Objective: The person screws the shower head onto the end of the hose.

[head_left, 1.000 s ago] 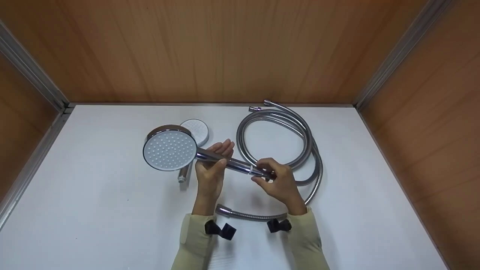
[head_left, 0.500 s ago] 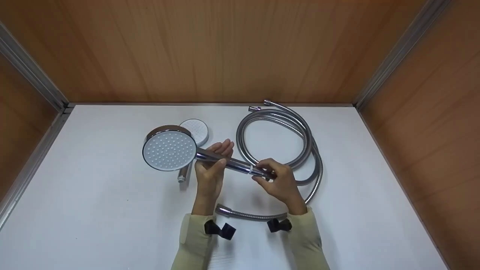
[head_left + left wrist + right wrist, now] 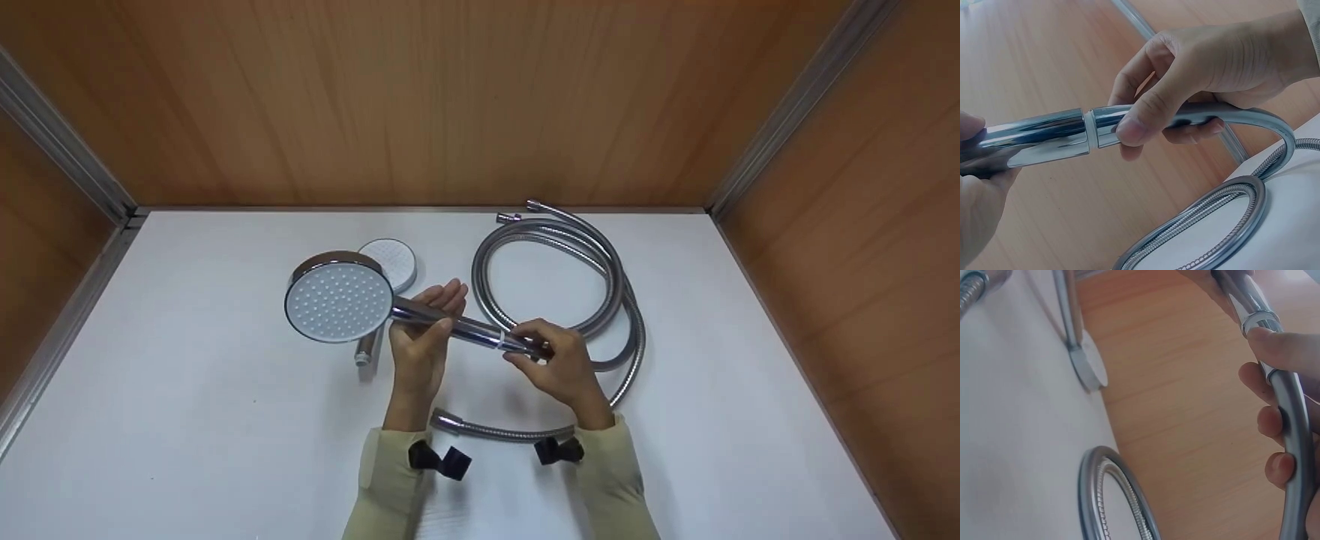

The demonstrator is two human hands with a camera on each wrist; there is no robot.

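Note:
A large chrome shower head with a round white nozzle face (image 3: 340, 301) is held above the table, its handle (image 3: 472, 330) slanting down to the right. My left hand (image 3: 421, 349) supports the handle near the head, thumb on top and other fingers extended. With thumb and fingers, my right hand (image 3: 559, 364) pinches the hose's metal end (image 3: 1109, 125) at the handle's end (image 3: 1044, 138). A thin white ring (image 3: 1091, 128) shows between the two chrome parts. From my right hand the grey hose (image 3: 1292, 410) runs on under the curled fingers in the right wrist view.
A smaller shower head (image 3: 391, 262) lies behind my left hand, its handle toward me. Coiled hoses (image 3: 484, 274) lie on the white table (image 3: 225, 420) at right. One hose end (image 3: 448, 421) rests between my forearms. Wooden panels (image 3: 420, 105) stand behind and at the sides.

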